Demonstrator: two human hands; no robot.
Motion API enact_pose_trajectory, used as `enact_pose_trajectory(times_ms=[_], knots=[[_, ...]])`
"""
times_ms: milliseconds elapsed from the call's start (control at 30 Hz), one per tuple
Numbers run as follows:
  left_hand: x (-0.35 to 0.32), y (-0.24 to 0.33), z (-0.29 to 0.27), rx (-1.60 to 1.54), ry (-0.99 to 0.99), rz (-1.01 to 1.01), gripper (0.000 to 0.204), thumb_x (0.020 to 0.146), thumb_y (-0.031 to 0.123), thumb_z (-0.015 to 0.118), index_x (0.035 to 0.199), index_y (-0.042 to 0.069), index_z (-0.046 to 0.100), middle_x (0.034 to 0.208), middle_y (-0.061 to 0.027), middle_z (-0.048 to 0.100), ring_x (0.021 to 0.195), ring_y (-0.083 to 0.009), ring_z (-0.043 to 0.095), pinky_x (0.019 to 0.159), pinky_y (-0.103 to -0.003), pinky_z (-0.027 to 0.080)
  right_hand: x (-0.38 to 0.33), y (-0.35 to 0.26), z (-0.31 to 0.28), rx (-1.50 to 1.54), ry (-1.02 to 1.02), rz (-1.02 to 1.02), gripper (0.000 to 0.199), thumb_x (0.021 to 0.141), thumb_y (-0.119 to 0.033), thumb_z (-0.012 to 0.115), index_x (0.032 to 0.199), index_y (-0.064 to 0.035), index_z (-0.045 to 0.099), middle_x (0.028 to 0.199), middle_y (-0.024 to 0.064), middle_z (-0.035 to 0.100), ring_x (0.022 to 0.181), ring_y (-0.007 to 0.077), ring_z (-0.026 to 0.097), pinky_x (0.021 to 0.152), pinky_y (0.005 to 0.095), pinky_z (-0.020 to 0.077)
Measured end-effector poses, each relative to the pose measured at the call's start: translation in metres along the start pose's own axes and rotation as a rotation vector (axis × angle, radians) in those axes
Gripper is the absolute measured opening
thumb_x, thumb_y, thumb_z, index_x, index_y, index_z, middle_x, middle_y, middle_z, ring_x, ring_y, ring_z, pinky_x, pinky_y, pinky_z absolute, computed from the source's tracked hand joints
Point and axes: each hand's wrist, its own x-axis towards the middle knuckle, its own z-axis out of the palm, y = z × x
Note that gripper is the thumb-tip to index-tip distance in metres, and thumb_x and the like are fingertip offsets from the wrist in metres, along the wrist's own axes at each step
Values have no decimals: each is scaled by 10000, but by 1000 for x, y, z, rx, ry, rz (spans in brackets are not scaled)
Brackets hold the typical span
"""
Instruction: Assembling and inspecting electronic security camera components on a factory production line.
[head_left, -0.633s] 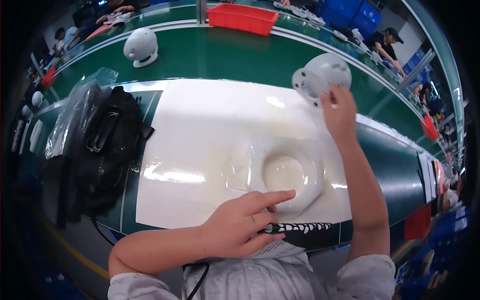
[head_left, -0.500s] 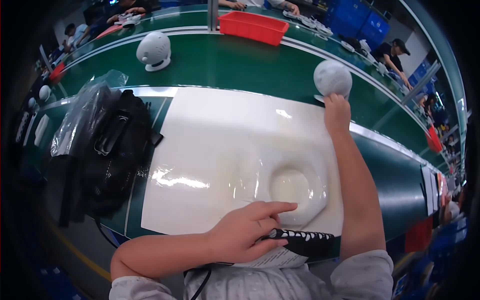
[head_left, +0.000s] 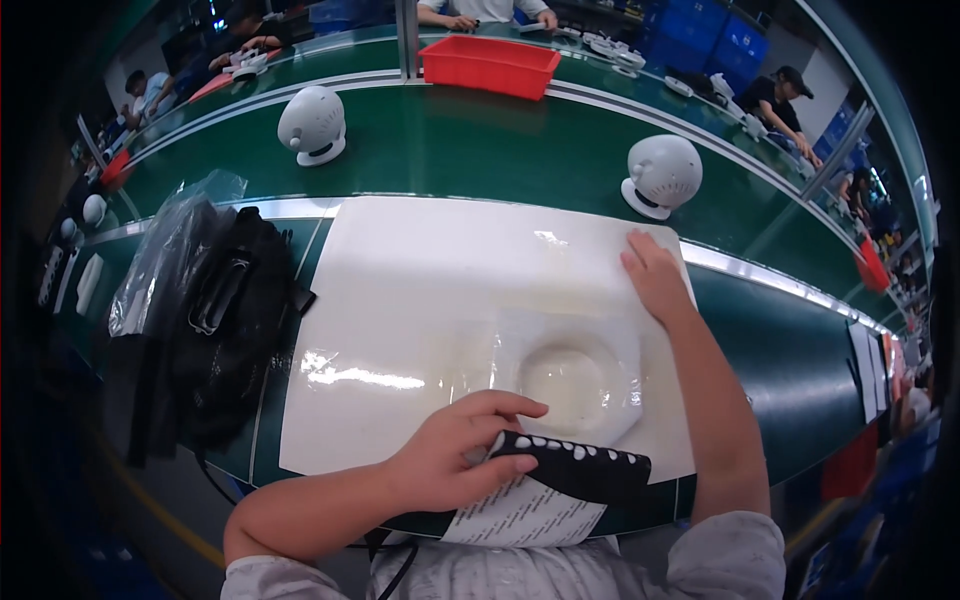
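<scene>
Grip of the left hand (head_left: 450, 455) closes on one end of a black strip (head_left: 605, 475) edged with white spots, its index finger extended, as a printed white sheet (head_left: 525, 515) hangs beneath the strip at the near side of a green desk (head_left: 745, 330). Empty, the right hand (head_left: 657, 278) has its fingers loosely apart at the far right corner of a white mat (head_left: 430, 270); whether it touches the mat cannot be told. Just beyond its fingertips, a white rounded device (head_left: 665, 170) stands on a green conveyor (head_left: 480, 150), with a similar white unit (head_left: 313, 122) well to its left. Between the hands, a white octagonal holder (head_left: 617, 340) with a round hollow sits on the mat. Black mesh bags (head_left: 235, 350) lie at left.
</scene>
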Motion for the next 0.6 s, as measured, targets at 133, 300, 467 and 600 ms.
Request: enact_pose_trajectory(times_ms=[133,300,467,600], knots=[[3,0,-11,69,117,-7,138,720,75,611,819,-15,576,1030,-111,544,840,-175,519,736,-279,417,-18,-39,-32,699,-28,58,309,859,-243,459,1066,-26,532,1099,110,528,1057,209,463,926,292,310],[5,1,-18,-133,249,-210,152,818,63,507,925,-42,526,1102,-73,429,857,-85,487,725,-213,406,-50,-95,-75,1387,-409,-108,524,791,-456,481,1086,-22,489,1065,103,512,976,169,478,857,277,345],[4,-7,-21,-44,418,-194,162,827,44,491,966,-38,510,1097,-49,422,787,-67,510,694,-193,416,-66,-121,-100,986,-545,-122,558,617,-161,730,1096,-44,468,1002,59,501,914,133,481,798,271,388],[8,-3,-20,-158,418,-206,203,809,47,518,999,-17,489,1114,-57,422,848,-81,510,717,-207,426,-72,-126,-93,1030,-514,0,460,643,-174,698,1042,-56,503,997,79,500,938,163,483,803,279,389]])
